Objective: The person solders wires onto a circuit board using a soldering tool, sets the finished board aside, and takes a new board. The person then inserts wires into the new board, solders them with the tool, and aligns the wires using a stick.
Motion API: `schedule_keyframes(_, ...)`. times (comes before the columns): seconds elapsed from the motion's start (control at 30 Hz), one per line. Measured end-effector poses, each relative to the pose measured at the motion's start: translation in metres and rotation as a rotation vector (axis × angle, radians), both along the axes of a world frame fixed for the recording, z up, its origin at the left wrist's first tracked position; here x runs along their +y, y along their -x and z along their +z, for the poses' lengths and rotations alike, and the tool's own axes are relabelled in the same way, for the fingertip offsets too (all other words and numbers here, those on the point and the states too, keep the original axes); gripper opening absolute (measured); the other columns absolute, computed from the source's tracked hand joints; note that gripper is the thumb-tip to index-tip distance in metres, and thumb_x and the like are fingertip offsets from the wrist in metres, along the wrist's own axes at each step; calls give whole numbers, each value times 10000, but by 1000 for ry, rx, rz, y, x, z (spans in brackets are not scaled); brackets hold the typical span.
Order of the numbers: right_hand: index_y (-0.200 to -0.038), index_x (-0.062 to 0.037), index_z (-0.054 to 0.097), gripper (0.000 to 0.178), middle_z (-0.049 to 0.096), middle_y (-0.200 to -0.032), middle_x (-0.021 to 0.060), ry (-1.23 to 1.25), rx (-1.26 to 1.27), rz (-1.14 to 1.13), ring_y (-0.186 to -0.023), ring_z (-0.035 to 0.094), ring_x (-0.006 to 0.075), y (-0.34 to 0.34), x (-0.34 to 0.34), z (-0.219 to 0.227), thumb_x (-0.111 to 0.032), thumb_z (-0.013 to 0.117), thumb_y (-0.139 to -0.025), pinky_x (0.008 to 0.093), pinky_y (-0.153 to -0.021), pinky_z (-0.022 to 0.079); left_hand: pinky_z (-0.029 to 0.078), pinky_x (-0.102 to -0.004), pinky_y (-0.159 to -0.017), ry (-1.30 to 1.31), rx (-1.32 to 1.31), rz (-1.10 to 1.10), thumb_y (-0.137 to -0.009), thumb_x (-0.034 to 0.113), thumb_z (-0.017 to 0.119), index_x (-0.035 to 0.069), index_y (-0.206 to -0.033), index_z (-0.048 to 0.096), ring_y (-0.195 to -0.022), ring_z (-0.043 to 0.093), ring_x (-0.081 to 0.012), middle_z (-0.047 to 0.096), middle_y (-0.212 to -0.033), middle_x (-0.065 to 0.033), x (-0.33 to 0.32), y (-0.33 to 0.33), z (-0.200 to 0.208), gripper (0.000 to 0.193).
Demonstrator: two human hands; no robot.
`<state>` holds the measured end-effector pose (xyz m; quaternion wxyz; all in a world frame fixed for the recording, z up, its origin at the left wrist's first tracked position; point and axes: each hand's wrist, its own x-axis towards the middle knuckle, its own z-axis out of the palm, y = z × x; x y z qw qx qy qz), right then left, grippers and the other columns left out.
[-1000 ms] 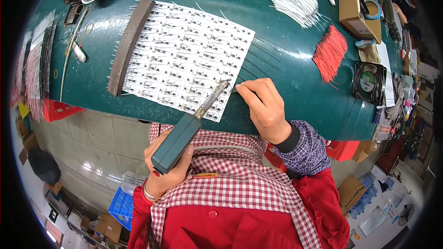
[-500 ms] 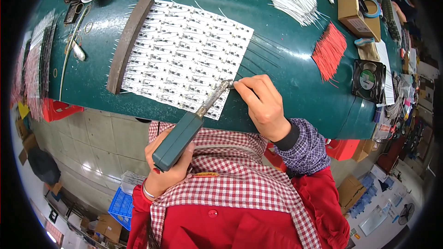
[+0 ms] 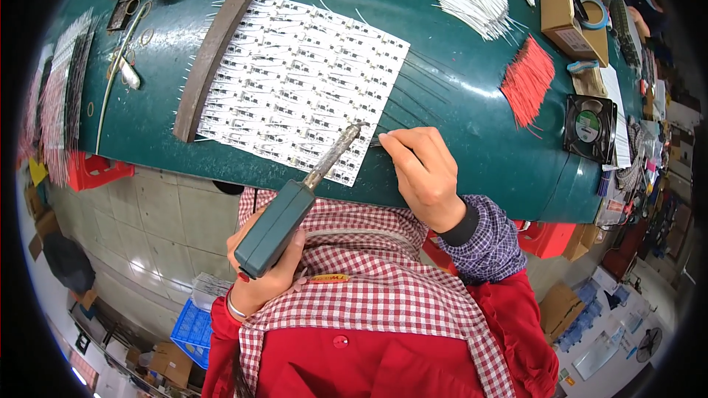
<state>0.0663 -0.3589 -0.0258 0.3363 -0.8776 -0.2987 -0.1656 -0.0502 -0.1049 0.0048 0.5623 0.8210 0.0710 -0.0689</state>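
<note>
Our left hand (image 3: 259,293) wraps closely around the smooth green handle of a soldering iron (image 3: 274,228); its crusted metal shaft slants over the white circuit panel (image 3: 295,81), hiding part of it. The panel lies beyond the left fingers and just left of our right hand (image 3: 431,180), whose thumb and index tip nearly meet; we cannot tell whether they pinch a wire. Thin black wires (image 3: 422,81) splay just beyond those fingertips. Farther right of them lie stiff red wires (image 3: 528,79) and a square black fan (image 3: 590,125); a brown bar (image 3: 214,66) weighs on the panel's far left edge.
</note>
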Motion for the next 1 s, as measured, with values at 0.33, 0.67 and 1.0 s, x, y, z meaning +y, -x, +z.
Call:
schedule_keyframes(0.33,-1012,23,685,355,673,-935,128,3,45,-1,-787,640,278,4,2,-1,129,726,-676,340,-656,527,574,-345,-707,-20,-128,-44,-744,-25,734,-93,-970,697,-797,722,-315,706,-948,-213,-4,-5,-2,239)
schedule_keyframes(0.67,-1006,34,652,334,649,-938,118,26,4,42,-783,620,261,1,3,0,65,683,-675,344,-639,515,557,-319,-672,-53,-74,-135,-768,-28,732,-82,-1002,688,-762,711,-272,700,-948,-186,0,-5,7,244)
schedule_keyframes(1.0,-1000,41,666,327,655,-947,124,33,31,37,-805,627,273,3,4,0,63,669,-673,349,-666,521,540,-327,-623,-106,-93,-173,-752,-22,738,-78,-975,692,-700,684,-273,687,-898,-173,-3,-11,10,235)
